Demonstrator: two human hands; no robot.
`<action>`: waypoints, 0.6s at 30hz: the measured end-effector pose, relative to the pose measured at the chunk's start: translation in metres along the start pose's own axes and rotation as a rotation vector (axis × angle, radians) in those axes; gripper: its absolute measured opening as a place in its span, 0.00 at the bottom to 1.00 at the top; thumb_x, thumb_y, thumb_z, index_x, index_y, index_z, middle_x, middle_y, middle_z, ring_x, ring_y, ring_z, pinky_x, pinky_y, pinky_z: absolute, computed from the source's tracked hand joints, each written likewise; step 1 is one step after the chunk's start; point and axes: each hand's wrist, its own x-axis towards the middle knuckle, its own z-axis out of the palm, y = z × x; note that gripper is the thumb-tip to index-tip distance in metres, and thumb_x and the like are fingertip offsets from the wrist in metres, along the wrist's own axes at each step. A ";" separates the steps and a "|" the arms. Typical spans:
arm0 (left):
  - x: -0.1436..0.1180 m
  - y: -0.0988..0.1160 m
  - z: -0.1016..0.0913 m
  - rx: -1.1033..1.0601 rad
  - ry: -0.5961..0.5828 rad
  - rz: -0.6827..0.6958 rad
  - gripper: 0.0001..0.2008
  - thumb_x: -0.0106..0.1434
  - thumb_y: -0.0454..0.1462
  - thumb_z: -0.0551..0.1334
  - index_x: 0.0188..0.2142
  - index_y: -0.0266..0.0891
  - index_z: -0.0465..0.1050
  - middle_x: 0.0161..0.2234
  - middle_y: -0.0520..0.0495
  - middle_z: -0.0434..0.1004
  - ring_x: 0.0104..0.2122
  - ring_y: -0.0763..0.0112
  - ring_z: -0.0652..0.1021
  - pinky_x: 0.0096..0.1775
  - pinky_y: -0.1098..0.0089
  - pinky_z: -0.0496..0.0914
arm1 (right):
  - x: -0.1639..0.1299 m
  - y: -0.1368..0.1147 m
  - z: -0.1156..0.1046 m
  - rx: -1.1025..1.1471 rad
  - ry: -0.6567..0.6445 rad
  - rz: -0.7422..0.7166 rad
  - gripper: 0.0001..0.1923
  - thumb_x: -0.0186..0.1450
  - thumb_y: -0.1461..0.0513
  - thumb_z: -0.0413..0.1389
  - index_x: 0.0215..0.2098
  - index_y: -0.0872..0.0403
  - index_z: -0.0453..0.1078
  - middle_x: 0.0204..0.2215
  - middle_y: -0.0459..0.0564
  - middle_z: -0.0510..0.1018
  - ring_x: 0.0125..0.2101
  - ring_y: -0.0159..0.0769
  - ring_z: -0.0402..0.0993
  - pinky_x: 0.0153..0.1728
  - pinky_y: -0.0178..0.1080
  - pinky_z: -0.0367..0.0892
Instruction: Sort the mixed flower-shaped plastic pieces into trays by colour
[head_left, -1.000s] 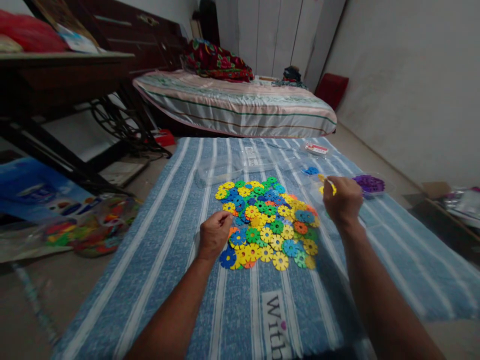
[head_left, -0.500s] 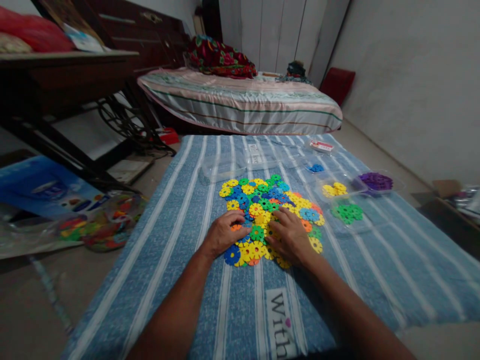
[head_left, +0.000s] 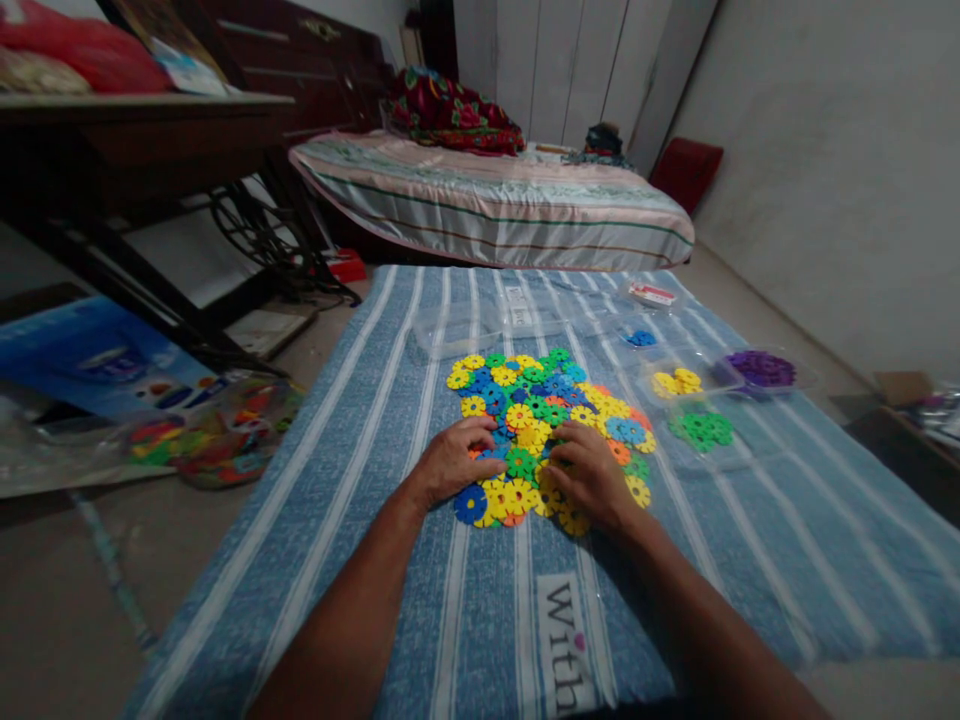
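Now both hands are down on the pile of flower discs [head_left: 551, 420], which sits mid-cloth on the striped cloth [head_left: 750, 540]. Left hand [head_left: 454, 462], at nine o'clock, rests with fingers spread; right hand [head_left: 592, 475], back from the tubs at two o'clock, lies flat, fingers loosely apart, gripping nothing I can see.

Head view. A heap of flower-shaped plastic discs [head_left: 551, 425], yellow, blue, green and orange, lies on a blue striped cloth [head_left: 337, 470]. The left hand [head_left: 450, 468] rests palm down on the heap's near left edge; the right hand [head_left: 589, 475] lies on its near right part, fingers [head_left: 559, 450] curled among the discs. Right of the heap stand clear trays holding yellow discs [head_left: 675, 381], green discs [head_left: 701, 429] and purple discs [head_left: 757, 368].
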 end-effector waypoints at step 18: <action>0.001 0.006 -0.003 -0.171 0.089 -0.109 0.12 0.50 0.44 0.66 0.20 0.39 0.70 0.43 0.42 0.80 0.45 0.58 0.78 0.47 0.62 0.71 | 0.062 0.077 -0.117 -0.582 0.523 0.204 0.08 0.61 0.59 0.54 0.33 0.54 0.72 0.31 0.55 0.77 0.36 0.47 0.73 0.42 0.49 0.67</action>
